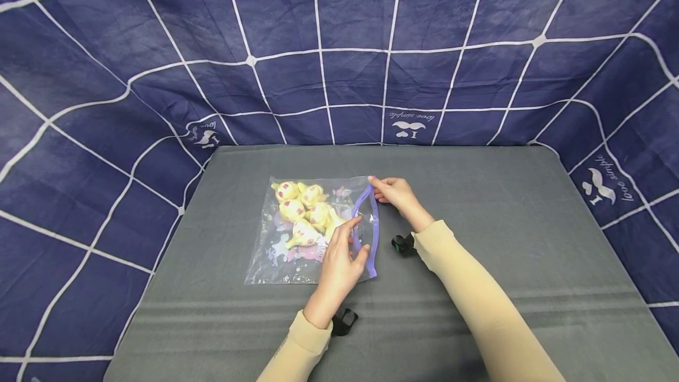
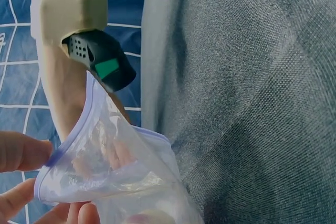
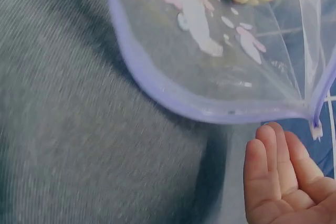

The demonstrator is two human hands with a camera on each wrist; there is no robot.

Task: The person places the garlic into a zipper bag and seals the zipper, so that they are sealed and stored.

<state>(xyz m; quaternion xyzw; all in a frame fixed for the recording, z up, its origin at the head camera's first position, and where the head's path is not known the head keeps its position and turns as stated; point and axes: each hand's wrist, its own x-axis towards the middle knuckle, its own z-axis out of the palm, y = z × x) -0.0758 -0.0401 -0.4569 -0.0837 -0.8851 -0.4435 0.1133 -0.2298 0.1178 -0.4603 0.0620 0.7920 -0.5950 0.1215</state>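
Note:
A clear zip bag with a purple zip strip lies on the grey surface, its mouth gaping towards the right. Inside are several pale yellow toy-like pieces with pink marks. My left hand is at the mouth, thumb and index finger apart. In the left wrist view, its thumb touches the raised purple edge. My right hand pinches the far corner of the mouth with its fingertips. The right wrist view has its fingers beside that corner; the thumb is hidden there.
A grey cloth surface lies under the bag. A blue curtain with white grid lines rises behind it and at both sides. Black wrist devices sit at both cuffs.

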